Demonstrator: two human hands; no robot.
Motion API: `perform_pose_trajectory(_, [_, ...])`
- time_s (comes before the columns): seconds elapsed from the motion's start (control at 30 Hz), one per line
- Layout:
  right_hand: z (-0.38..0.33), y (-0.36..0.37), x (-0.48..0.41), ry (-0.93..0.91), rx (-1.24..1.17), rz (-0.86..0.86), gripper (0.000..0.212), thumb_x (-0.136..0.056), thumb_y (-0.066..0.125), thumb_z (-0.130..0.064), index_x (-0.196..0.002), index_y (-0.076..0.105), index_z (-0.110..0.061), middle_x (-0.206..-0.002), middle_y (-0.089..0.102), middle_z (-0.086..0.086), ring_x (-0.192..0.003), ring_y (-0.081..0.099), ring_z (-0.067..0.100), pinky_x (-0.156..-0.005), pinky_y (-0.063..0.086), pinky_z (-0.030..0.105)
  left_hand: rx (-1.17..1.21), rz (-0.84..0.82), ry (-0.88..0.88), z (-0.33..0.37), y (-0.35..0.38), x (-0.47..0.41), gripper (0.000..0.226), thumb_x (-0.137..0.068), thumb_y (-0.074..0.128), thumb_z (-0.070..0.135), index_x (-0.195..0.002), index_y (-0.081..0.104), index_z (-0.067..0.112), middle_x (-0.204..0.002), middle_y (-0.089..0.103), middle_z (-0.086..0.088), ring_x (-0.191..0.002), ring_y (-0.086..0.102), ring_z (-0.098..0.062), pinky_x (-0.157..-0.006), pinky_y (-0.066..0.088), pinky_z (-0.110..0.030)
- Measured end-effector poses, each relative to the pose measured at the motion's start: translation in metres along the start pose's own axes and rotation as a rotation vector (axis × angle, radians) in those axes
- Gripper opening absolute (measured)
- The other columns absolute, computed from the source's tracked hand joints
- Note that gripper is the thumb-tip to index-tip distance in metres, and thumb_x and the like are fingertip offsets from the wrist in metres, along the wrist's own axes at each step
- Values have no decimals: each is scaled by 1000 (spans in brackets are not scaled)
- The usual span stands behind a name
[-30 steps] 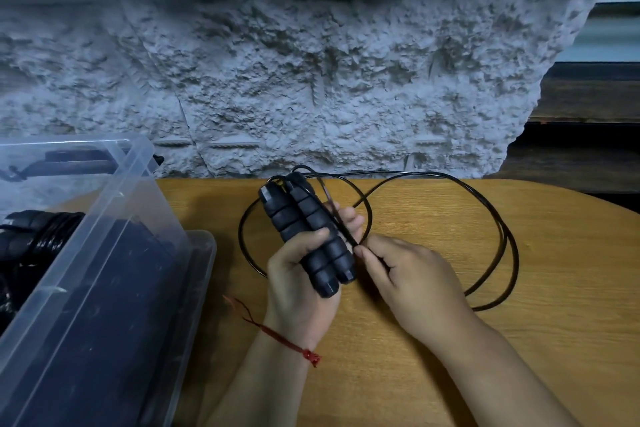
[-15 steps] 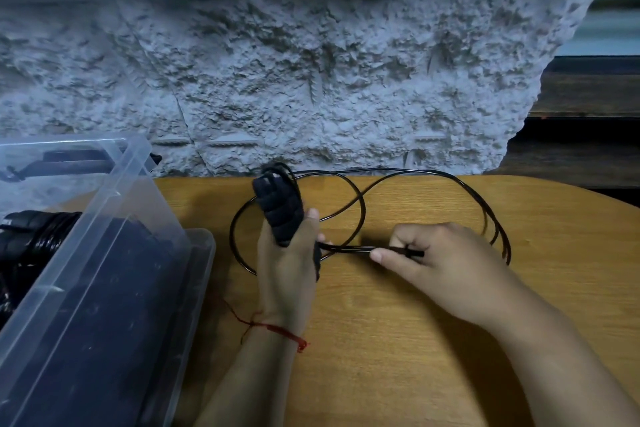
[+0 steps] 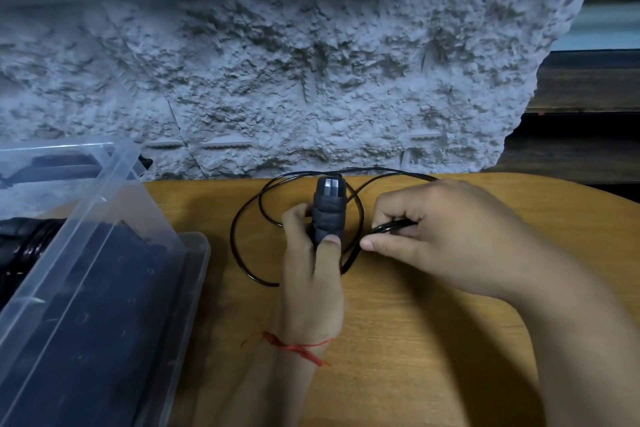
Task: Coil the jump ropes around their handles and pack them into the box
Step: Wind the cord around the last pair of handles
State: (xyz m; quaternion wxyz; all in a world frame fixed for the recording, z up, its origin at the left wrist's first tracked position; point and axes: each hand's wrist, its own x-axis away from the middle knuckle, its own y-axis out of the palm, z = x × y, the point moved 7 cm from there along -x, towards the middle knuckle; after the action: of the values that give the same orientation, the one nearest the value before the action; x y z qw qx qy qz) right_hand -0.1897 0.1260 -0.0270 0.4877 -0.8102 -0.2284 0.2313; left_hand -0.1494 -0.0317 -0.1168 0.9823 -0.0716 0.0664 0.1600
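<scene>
My left hand [image 3: 311, 274] grips the black foam handles [image 3: 329, 208] of a jump rope, held upright over the wooden table [image 3: 433, 340]. The thin black rope [image 3: 242, 218] loops loosely on the table around and behind the handles. Just right of the handles, my right hand [image 3: 446, 236] pinches a doubled stretch of that rope. A clear plastic box [image 3: 104, 253] stands at the left, and a coiled black jump rope [image 3: 27, 243] lies inside it.
A rough grey-white textured wall [image 3: 311, 80] rises straight behind the table's far edge. The box's clear lid [image 3: 194, 270] lies under or beside the box at its right. A dark gap [image 3: 571, 142] opens at the right beyond the wall.
My left hand has turned the handles upright. My right hand has drawn the rope out to the right, then come back closer to the handles; the loose loops on the table have shrunk.
</scene>
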Motion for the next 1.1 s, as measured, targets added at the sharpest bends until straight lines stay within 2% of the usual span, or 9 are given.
perform_pose_trajectory(0.13, [1,-2,3,14,26,-28,30,-90,64,-63,-85,61,-34,-72,62,-14,-73,59,8,-60,45,34,-3,-80,-4,-9,6,-2,33,-101,53,39,-134,51,39,-101,66,10,-94,65,-11,-83,51,-28])
perform_pose_trajectory(0.23, [-10,2,5,-13,56,-95,24,-94,62,-59,-89,57,-36,-75,63,-16,-75,57,7,-65,45,31,-64,-151,-3,-3,14,-3,36,-107,58,29,-142,55,31,-114,73,5,-109,69,-15,-97,55,-47])
perform_pose_trajectory(0.33, [-18,2,5,-23,94,-147,20,-96,60,-58,-88,53,-42,-75,60,-18,-73,51,2,-63,34,18,-125,-197,5,1,18,-4,36,-110,56,17,-143,59,29,-121,74,9,-116,69,-12,-102,54,-44])
perform_pose_trajectory(0.43, [-16,-3,6,-8,69,-129,22,-93,61,-62,-92,59,-40,-74,62,-19,-73,54,-1,-65,42,26,-217,-215,52,5,17,1,37,-111,54,23,-145,58,36,-122,73,18,-117,68,-7,-99,55,-40])
perform_pose_trajectory(0.57, [-5,-14,7,48,31,-57,33,-82,61,-71,-91,65,-40,-78,68,-21,-76,60,1,-65,48,33,-351,-225,126,11,22,10,28,-113,37,36,-120,65,34,-85,66,29,-83,64,3,-70,45,-19])
perform_pose_trajectory(0.67, [7,-18,10,85,-14,-39,40,-76,66,-76,-85,68,-37,-75,70,-15,-71,63,8,-62,51,36,-365,-330,164,13,30,15,45,-109,32,46,-143,58,34,-115,73,20,-110,68,-5,-87,55,-32])
perform_pose_trajectory(0.73, [15,-19,12,101,-79,-52,39,-77,71,-73,-83,70,-35,-74,70,-12,-69,63,11,-63,53,40,-383,-403,219,14,37,21,49,-103,41,48,-149,52,37,-124,71,16,-116,68,-8,-90,56,-37])
perform_pose_trajectory(0.9, [12,-3,14,78,-233,-214,29,-86,82,-53,-77,71,-27,-65,69,-7,-60,61,11,-61,53,42,-527,-417,277,18,49,31,24,-95,53,59,-104,60,39,-86,68,15,-77,64,-6,-62,52,-34])
perform_pose_trajectory(1.1, [-1,12,10,49,-310,-309,29,-88,85,-43,-74,72,-21,-67,72,-7,-65,66,11,-59,48,27,-462,-470,254,5,52,33,31,-94,40,39,-74,50,18,-63,57,1,-60,56,-22,-55,46,-44])
